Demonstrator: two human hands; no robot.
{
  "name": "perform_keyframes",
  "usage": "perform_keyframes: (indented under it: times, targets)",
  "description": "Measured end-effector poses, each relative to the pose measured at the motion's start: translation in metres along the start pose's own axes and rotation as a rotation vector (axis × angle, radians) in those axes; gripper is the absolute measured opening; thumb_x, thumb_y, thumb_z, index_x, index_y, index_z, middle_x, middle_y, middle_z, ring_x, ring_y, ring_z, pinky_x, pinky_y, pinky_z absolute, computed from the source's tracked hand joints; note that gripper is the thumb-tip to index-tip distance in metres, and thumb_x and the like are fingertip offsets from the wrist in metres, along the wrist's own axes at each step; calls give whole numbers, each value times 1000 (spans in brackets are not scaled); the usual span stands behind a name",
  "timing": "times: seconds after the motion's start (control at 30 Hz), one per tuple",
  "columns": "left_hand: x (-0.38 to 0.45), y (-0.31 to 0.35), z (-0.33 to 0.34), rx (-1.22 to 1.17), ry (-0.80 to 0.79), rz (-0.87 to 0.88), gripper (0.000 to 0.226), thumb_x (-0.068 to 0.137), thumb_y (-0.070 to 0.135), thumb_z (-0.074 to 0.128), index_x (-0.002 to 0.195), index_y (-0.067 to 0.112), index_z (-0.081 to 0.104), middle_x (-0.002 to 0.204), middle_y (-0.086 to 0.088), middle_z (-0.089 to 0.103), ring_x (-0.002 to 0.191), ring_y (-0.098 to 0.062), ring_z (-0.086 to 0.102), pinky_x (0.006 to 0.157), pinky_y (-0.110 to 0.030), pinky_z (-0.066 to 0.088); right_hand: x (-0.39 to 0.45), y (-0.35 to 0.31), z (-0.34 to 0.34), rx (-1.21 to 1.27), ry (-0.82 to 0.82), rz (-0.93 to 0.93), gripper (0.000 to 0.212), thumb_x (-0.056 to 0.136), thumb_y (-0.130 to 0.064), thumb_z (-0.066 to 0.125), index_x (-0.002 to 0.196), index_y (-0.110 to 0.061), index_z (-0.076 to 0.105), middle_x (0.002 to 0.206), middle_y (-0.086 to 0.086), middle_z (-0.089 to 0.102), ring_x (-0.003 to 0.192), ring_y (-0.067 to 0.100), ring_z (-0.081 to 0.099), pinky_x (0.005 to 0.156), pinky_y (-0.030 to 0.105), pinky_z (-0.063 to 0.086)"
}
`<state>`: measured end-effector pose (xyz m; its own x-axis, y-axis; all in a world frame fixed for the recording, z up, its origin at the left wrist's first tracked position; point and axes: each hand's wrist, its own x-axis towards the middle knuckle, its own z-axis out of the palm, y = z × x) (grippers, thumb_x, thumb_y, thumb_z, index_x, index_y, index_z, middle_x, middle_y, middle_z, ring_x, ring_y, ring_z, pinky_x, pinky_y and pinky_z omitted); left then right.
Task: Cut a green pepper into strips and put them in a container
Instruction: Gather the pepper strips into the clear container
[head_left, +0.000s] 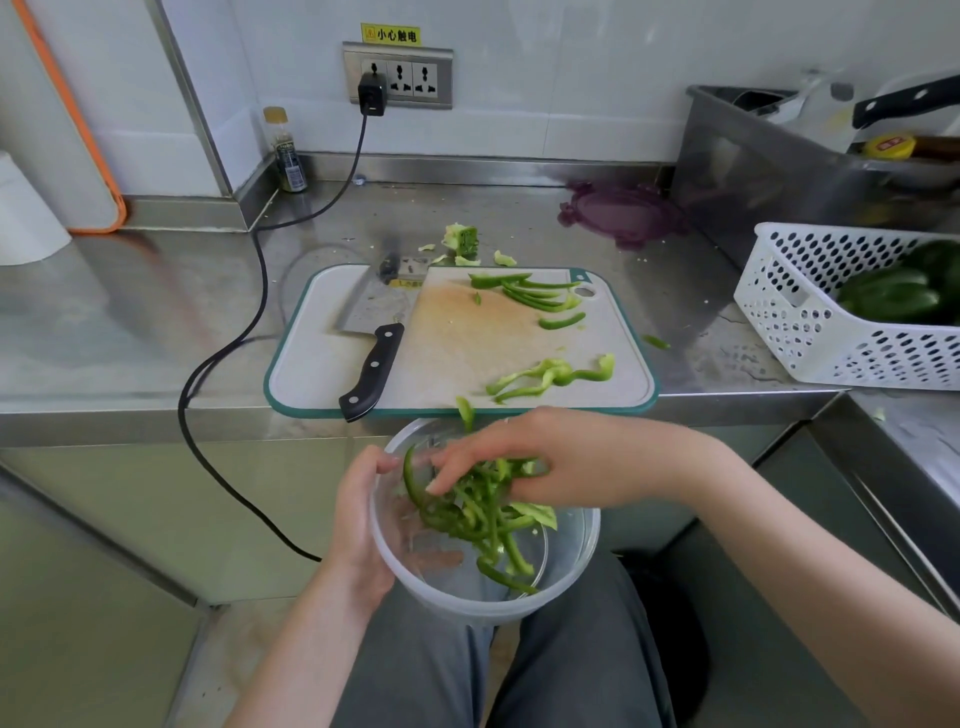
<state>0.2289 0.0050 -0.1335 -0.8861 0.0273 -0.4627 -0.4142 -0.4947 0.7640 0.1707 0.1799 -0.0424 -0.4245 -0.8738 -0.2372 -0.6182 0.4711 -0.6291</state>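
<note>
My left hand (358, 525) grips the left wall of a clear round plastic container (566, 577), held below the counter's front edge. Over its mouth, my right hand (524, 457) is closed on a bunch of green pepper strips (478, 514) that hang down into it. One strip (465, 411) drapes over the front rim of the cutting board (457, 348). More strips lie on the board at the front right (550, 375) and at the back right (535, 293). A cleaver (376, 338) with a black handle rests on the board's left side.
The pepper core and scraps (461, 241) lie behind the board. A white perforated basket (810, 312) with whole green peppers stands at the right. A purple lid (621, 213) lies at the back. A black cable (249, 322) crosses the steel counter and hangs over its front edge.
</note>
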Motion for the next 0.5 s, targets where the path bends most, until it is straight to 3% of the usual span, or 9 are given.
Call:
perform_keyframes:
  times: [0.07,0.13,0.23,0.3,0.33,0.4,0.47,0.5]
  targets:
    - [-1,0,1,-2,1,-7,53,84,32,29,63,17,75,62,-9,66,60,-29,60,66,-43,49,-5,0,-8,135,-20,-16,61,81,20,41,126,-19,59,136,-12,53,127,-8,42,107,14,32]
    - [0,-1,1,-15,6,-12,49,84,32,30,72,15,75,62,-10,67,58,-28,61,61,-40,51,-8,1,-11,165,37,-31,64,78,25,36,121,-14,62,131,-8,58,126,-5,45,107,19,35]
    - [2,-2,-1,-35,6,-29,44,83,33,33,100,11,67,66,-11,68,60,-29,63,56,-39,53,-3,15,-11,154,415,-39,52,83,17,43,113,-20,65,123,-11,62,123,0,50,106,18,36]
    - [2,-3,-2,-52,2,-26,44,82,33,34,106,11,64,71,-12,69,59,-29,65,56,-38,53,3,32,-13,18,683,90,36,93,-3,50,121,-23,60,126,-11,59,122,5,50,101,15,36]
    - [2,-4,-2,-58,2,-26,45,81,33,35,108,11,64,73,-13,68,59,-30,65,57,-39,53,6,40,-13,-60,715,216,34,96,-15,50,128,-24,54,131,-8,55,124,11,48,101,19,35]
    - [2,-4,-2,-62,3,-26,46,80,33,36,109,11,63,74,-14,67,61,-30,64,58,-40,52,11,54,-5,-200,610,471,40,98,-33,44,138,-28,44,143,0,44,134,24,34,110,35,27]
    - [4,-4,-2,-61,12,-26,45,80,33,36,109,11,63,74,-13,68,63,-31,63,60,-40,52,15,57,9,-267,580,507,41,98,-37,42,138,-28,44,149,0,36,141,26,23,115,41,18]
    - [5,-5,-2,-63,20,-25,45,80,33,35,108,12,63,74,-13,68,65,-31,63,62,-40,52,18,56,15,-256,637,445,38,98,-32,46,135,-25,49,146,0,41,140,25,28,114,40,23]
